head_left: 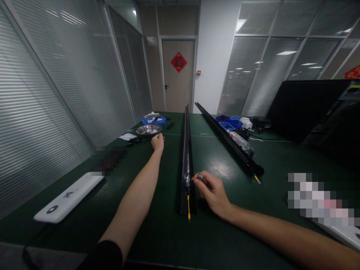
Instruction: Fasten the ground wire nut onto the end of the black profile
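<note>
A long black channel (186,157) lies lengthwise on the green table (163,240), with a yellow wire (189,206) ending in a ring terminal at its near end. My right hand (215,191) is beside the channel's near right edge, fingers curled in a pinch around a small shiny metal piece (200,176). Farther forward, my left hand (158,142) is closed just in front of a round metal dish (149,130) that holds small pale items. Whatever the left fingers hold, if anything, is too small to make out.
A second black channel (230,140) lies diagonally to the right, with a yellow-green wire (256,178). Blue bins (227,125) and a plastic-wrapped bundle (239,140) are beyond it. A blue tray (154,120) sits back left; a white device (69,197) lies at left, another (337,228) at right.
</note>
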`<move>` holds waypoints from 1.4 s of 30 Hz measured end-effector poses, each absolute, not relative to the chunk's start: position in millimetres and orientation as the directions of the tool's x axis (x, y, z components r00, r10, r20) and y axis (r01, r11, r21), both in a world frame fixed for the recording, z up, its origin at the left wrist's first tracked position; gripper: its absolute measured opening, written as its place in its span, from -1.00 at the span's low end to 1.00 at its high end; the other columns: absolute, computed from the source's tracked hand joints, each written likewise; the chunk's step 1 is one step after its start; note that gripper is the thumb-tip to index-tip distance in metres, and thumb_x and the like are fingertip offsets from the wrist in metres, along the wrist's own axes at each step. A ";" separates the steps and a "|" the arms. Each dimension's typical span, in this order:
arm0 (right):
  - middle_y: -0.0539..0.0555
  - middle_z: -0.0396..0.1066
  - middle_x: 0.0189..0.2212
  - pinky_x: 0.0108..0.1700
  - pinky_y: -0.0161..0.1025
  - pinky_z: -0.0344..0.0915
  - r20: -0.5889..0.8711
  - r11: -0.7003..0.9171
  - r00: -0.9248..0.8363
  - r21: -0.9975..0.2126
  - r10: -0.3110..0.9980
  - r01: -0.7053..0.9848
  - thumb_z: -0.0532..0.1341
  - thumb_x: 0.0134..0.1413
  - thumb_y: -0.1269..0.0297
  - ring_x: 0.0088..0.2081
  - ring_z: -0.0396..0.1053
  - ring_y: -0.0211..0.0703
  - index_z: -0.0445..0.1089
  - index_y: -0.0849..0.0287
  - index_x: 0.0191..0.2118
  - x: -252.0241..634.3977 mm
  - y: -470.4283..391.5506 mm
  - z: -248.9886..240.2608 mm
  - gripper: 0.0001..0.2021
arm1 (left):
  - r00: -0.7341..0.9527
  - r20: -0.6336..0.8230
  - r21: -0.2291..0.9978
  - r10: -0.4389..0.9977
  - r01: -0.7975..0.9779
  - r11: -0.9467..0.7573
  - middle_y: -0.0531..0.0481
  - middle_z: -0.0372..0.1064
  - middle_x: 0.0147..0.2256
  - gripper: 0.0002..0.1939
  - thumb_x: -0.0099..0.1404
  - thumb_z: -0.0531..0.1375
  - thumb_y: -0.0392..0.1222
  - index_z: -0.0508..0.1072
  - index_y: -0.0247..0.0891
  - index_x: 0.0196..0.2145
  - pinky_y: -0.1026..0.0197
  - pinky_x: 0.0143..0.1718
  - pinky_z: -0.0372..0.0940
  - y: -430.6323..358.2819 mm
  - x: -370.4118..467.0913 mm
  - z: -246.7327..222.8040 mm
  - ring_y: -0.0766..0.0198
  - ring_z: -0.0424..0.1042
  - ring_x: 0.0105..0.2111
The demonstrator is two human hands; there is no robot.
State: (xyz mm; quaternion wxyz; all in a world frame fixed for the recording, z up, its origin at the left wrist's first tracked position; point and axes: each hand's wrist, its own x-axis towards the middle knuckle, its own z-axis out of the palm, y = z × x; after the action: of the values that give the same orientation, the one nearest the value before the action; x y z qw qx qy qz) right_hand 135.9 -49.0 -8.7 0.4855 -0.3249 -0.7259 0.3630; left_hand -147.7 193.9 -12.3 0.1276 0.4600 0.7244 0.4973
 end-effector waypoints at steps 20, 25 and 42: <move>-0.02 0.31 -0.45 -0.45 -0.32 0.20 0.461 0.528 -0.335 -0.836 0.822 0.147 0.19 0.39 0.16 -0.48 0.26 -0.25 0.47 0.18 -0.23 134.4 -47.8 -10.2 -0.78 | -0.523 0.287 0.839 0.803 0.541 0.053 -0.04 0.55 -0.43 -0.63 0.36 0.08 -0.05 0.54 -0.23 -0.49 0.23 -0.28 0.27 198.9 -141.6 -18.2 0.13 0.52 -0.34; -0.03 0.28 -0.47 -0.43 -0.32 0.19 0.459 0.536 -0.343 -0.826 0.819 0.173 0.18 0.40 0.16 -0.48 0.25 -0.25 0.45 0.19 -0.26 134.5 -47.8 -9.7 -0.76 | -0.526 0.289 0.838 0.800 0.543 0.055 -0.05 0.56 -0.45 -0.63 0.35 0.08 -0.05 0.54 -0.23 -0.50 0.25 -0.29 0.29 202.3 -142.9 -20.0 0.14 0.53 -0.35; 0.00 0.31 -0.43 -0.44 -0.32 0.20 0.466 0.542 -0.344 -0.823 0.815 0.168 0.17 0.40 0.15 -0.46 0.27 -0.24 0.48 0.19 -0.22 136.2 -47.0 -11.0 -0.76 | -0.532 0.267 0.839 0.803 0.539 0.078 -0.05 0.57 -0.42 -0.63 0.36 0.08 -0.04 0.56 -0.22 -0.46 0.23 -0.32 0.29 201.9 -143.3 -20.8 0.12 0.54 -0.35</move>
State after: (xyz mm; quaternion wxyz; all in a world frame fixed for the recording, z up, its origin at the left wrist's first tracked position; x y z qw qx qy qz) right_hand 136.2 -47.0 -11.0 0.4677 -0.3308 -0.7431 0.3459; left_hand -143.3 201.9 -20.8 0.1335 0.4647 0.7220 0.4949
